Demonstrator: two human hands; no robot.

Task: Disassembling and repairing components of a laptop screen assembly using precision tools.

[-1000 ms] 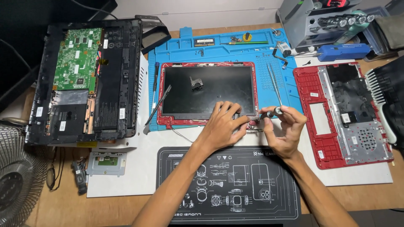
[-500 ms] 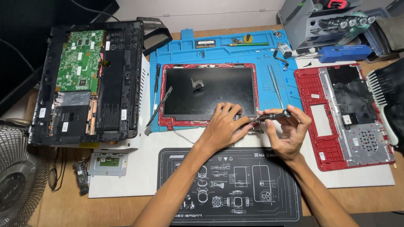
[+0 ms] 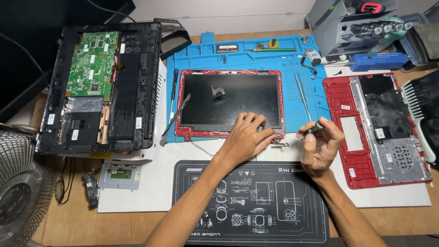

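A red-framed laptop screen panel [image 3: 228, 98] lies face up on a blue work mat [image 3: 256, 50]. My left hand [image 3: 247, 137] presses flat on the panel's lower right corner, beside a small metal hinge [image 3: 280, 144]. My right hand [image 3: 320, 146] is lifted just right of that corner, fingers closed round a small dark screwdriver [image 3: 315, 128]. A loose metal hinge bracket [image 3: 217, 91] rests on the dark screen.
An opened black laptop base with green board [image 3: 98, 87] lies left. A red palmrest cover [image 3: 379, 128] lies right. Tweezers [image 3: 302, 93], a black pry tool [image 3: 176, 119], a black printed mat [image 3: 251, 201], a fan [image 3: 18, 201] and a tool case [image 3: 356, 23] surround the work.
My right hand has drawn away to the right from the panel's corner with the screwdriver, lifting slightly. My left hand stays pressed on the corner.
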